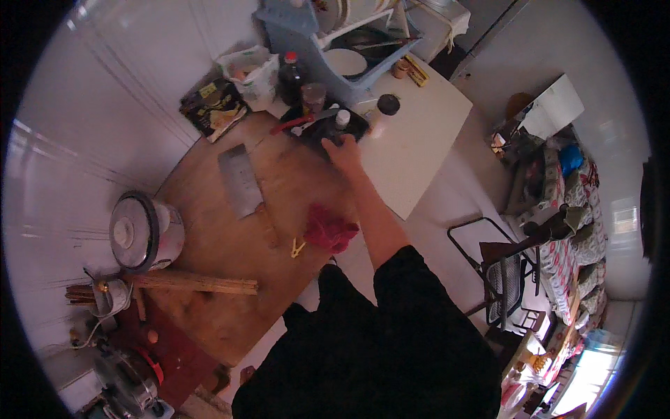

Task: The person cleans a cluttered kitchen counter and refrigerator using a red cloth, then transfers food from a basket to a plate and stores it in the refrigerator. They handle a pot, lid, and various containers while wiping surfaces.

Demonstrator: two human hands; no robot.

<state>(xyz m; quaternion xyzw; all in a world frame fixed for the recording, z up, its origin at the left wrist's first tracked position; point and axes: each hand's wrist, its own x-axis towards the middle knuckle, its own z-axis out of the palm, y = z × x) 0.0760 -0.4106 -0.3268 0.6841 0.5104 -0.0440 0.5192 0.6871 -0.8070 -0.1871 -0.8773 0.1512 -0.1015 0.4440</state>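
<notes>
My right hand [345, 154] reaches to the far side of the table, its fingers around the lower part of a dark bottle with a white cap [343, 119]. The bottle stands upright at a black tray [358, 125]. Beside it lie a red-handled utensil [293, 124] and a white spoon [301, 129]. A clear cup [313, 95] is just behind these. To the right stands a jar with a dark lid [388, 105]. Only a small part of my left hand [247, 373] shows, low beside my black clothing; its fingers are mostly hidden.
A cleaver [242, 180], a crumpled red cloth [330, 230] and a yellow clip [297, 247] lie on the wooden table [209, 324]. A rice cooker [144, 230] stands left. Behind are a blue dish rack [293, 31] and a red-capped bottle [291, 76]. A folding chair [502, 283] stands right.
</notes>
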